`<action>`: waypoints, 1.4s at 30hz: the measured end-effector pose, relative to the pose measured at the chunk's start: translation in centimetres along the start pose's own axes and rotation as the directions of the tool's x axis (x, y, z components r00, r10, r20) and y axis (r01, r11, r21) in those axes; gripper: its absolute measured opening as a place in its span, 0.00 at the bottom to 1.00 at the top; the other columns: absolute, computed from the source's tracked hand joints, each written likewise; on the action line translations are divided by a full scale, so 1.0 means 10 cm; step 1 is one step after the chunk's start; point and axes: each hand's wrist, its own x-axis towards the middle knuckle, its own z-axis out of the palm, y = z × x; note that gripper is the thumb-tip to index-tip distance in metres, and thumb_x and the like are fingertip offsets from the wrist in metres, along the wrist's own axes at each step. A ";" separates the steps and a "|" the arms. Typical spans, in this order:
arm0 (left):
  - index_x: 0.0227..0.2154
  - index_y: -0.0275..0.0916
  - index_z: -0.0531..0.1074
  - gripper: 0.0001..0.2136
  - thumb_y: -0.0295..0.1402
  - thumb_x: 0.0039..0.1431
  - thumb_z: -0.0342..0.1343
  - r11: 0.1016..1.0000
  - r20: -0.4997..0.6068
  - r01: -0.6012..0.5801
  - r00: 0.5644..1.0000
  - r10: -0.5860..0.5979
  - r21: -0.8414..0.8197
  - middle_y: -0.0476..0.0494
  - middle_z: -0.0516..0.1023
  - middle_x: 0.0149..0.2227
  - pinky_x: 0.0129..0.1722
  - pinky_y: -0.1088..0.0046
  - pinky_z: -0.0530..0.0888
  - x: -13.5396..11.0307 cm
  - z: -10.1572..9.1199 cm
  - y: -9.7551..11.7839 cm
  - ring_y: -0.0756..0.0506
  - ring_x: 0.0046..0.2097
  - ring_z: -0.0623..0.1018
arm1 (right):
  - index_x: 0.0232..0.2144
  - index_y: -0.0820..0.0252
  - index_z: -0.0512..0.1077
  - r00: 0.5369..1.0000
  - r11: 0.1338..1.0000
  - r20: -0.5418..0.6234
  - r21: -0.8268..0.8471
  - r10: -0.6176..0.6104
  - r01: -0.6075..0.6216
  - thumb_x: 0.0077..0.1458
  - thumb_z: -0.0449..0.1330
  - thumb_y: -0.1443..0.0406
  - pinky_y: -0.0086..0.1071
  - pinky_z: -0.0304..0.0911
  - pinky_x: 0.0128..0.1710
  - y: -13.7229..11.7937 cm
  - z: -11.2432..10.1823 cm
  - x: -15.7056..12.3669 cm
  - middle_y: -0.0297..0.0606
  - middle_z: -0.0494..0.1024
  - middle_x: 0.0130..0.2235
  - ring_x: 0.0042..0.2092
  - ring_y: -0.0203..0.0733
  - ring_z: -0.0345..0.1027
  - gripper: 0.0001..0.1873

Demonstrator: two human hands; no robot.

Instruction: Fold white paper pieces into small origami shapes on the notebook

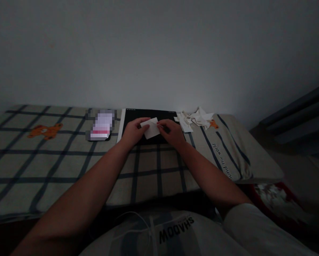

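A small white piece of paper (152,130) is held up between my two hands, over a black flat sheet or pad (132,117) with a white left border. At the paper's left edge, my left hand (134,131) pinches it with the thumb on top. My right hand (172,131) grips the right edge between thumb and fingers. To the right of the black pad lie crumpled white papers (200,117), close beside my right hand.
A phone with a lit, blurred screen (102,124) lies left of the pad. Everything rests on a checked cloth (68,156) against a grey wall (154,53). Below right stands a red bin (284,190) with white scraps. A white cable (134,213) hangs over my shirt.
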 end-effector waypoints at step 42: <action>0.41 0.38 0.77 0.18 0.43 0.51 0.59 1.000 0.059 0.017 0.998 -0.018 0.008 0.42 0.80 0.36 0.30 0.71 0.70 -0.02 0.01 0.05 0.46 0.32 0.75 | 0.32 0.61 0.75 0.938 0.931 -0.012 0.122 0.348 -0.344 0.53 0.58 0.61 0.30 0.62 0.30 0.04 0.01 0.03 0.35 0.76 0.28 0.28 0.35 0.66 0.10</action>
